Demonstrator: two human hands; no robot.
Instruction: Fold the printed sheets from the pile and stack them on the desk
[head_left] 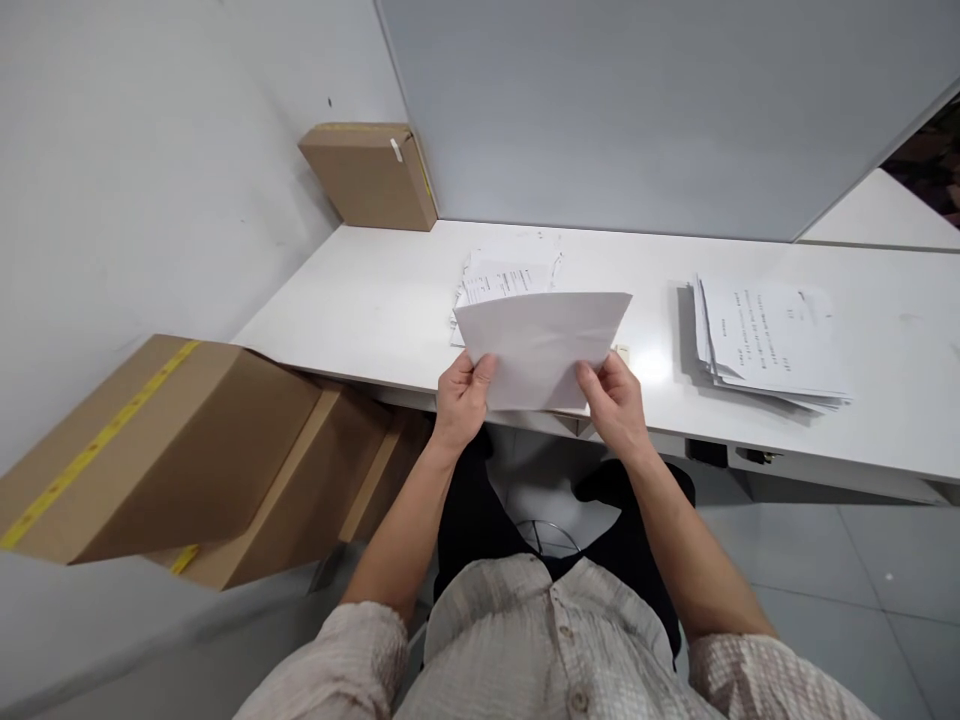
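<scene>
A folded white sheet of paper (541, 345) is held up in front of me, over the near edge of the white desk (360, 310). My left hand (461, 400) pinches its lower left corner, thumb on the face of the sheet. My right hand (613, 400) pinches its lower right part in the same way. Right behind the sheet, a loose pile of printed papers (506, 275) lies on the desk, partly hidden by it.
A fanned stack of printed papers (765, 345) lies on the desk to the right. A small cardboard box (371, 175) leans in the back left corner against the wall. Large taped cardboard boxes (172, 450) sit at the left, beside the desk. A grey partition panel (637, 110) stands behind.
</scene>
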